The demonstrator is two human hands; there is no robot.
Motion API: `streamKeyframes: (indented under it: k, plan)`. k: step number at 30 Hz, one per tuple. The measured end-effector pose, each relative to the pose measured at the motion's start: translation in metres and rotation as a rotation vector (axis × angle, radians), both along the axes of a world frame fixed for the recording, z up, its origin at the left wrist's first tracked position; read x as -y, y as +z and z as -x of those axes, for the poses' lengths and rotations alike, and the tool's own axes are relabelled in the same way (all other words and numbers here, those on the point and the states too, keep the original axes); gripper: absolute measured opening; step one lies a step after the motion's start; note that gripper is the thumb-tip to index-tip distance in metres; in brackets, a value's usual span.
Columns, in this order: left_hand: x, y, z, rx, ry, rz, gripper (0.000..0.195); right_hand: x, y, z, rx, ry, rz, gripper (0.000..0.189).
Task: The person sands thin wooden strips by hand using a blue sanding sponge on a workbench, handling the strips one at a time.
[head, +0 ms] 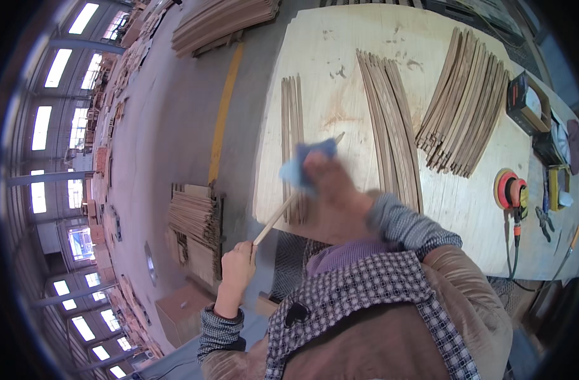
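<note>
My left hand [238, 266] grips the near end of a slim wooden strip [276, 219], held at a slant over the left edge of the workbench. My right hand [334, 178], blurred, has a blue cloth or pad [304, 166] pressed around the same strip, whose far tip shows just past it. Beneath, a few separate wooden strips [291, 109] lie lengthwise on the bench, partly hidden by the cloth. Right of my right hand lies a row of wooden strips [389, 118], and farther right a larger bundle of strips [465, 104].
The plywood benchtop [327, 95] also carries an orbital sander [510, 190] with its hose, pliers [545, 223], an open cardboard box [529, 104] and a yellow box [560, 187]. Left of the bench, stacked strips [192, 213] stand on the floor near a brown box [185, 311].
</note>
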State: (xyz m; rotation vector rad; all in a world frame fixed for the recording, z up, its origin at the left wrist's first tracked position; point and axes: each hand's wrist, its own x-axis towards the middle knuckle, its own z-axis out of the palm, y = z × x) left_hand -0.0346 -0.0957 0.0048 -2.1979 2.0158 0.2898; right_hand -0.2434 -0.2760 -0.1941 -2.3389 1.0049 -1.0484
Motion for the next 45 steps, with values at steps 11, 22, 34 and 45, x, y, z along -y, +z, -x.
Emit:
streamKeyframes:
  k: [11, 22, 34, 45]
  plan:
    - [0.006, 0.003, 0.015, -0.707, 0.636, -0.314, 0.023, 0.002, -0.031, -0.005, -0.278, 0.0, 0.075, 0.058]
    - [-0.012, -0.017, 0.026, -1.257, 1.008, -0.514, 0.031, -0.002, 0.009, 0.011, -0.176, 0.094, 0.069, 0.065]
    - [0.003, -0.116, 0.066, -0.785, 0.591, -0.092, 0.023, 0.031, 0.016, 0.052, -0.119, -0.079, -0.067, 0.067]
    - [0.132, -0.148, 0.09, 0.023, 0.102, -0.198, 0.018, -0.035, 0.072, 0.146, 0.062, -0.101, -0.736, 0.046]
